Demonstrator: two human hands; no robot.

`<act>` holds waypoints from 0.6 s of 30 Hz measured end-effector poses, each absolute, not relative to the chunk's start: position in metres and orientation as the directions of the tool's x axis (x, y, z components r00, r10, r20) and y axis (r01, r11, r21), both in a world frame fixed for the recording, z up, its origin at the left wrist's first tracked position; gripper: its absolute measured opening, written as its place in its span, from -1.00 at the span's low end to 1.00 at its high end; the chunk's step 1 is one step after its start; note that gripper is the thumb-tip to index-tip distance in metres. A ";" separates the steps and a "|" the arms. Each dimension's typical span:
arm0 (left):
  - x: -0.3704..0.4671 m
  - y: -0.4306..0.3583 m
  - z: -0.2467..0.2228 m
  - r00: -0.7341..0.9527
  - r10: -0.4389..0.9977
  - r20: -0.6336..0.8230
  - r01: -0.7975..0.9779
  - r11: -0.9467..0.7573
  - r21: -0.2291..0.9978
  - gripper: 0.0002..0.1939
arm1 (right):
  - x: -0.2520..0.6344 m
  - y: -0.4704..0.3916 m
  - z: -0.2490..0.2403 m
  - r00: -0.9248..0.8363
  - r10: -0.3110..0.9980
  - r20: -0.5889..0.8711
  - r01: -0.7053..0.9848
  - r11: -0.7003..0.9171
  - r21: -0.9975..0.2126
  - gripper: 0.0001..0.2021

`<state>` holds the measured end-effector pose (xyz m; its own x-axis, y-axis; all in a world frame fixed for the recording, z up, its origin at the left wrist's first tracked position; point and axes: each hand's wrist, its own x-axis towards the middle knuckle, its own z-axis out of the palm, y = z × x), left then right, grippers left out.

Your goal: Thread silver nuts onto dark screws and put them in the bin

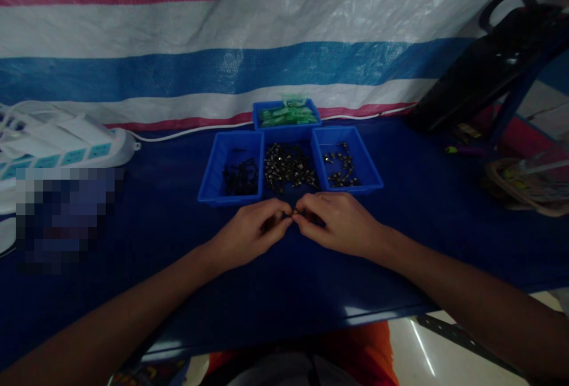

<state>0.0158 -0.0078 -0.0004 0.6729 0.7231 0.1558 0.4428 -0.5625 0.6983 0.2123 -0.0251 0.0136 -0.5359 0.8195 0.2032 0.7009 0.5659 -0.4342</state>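
In the head view my left hand [249, 230] and my right hand [341, 221] meet just in front of the blue bins, thumbs and index fingers pinched tip to tip. Between the fingertips is a tiny brassy metal piece [294, 213], mostly covered, so its exact kind cannot be made out. Beyond the hands lies a heap of small shiny metal parts [291, 166]. The left blue bin [208, 175] holds thin dark parts [242, 177]. In the right blue bin [367, 166] are scattered small metal pieces [342, 166] with stubby stems.
Behind these, a blue bin [256, 118] contains green packets [288, 114]. White power strips [102, 137] stand at left, their cable running along the striped sheet [222, 72]. At right are a black bottle-shaped object [471, 66] and a basket [511, 190]. The table's front edge [267, 341] is near my body.
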 end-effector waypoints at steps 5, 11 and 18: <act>0.016 -0.006 -0.004 0.657 0.724 0.209 0.474 -0.612 0.634 -0.87 | 0.212 -0.024 0.013 -0.532 0.831 0.161 0.720 0.544 -0.430 -0.82; 0.016 -0.006 -0.006 0.670 0.707 0.227 0.497 -0.654 0.570 -0.86 | 0.212 -0.022 0.011 -0.557 0.825 0.094 0.728 0.540 -0.423 -0.79; 0.014 -0.005 -0.004 0.703 0.684 0.196 0.498 -0.670 0.551 -0.86 | 0.212 -0.022 0.013 -0.573 0.817 0.064 0.706 0.532 -0.467 -0.76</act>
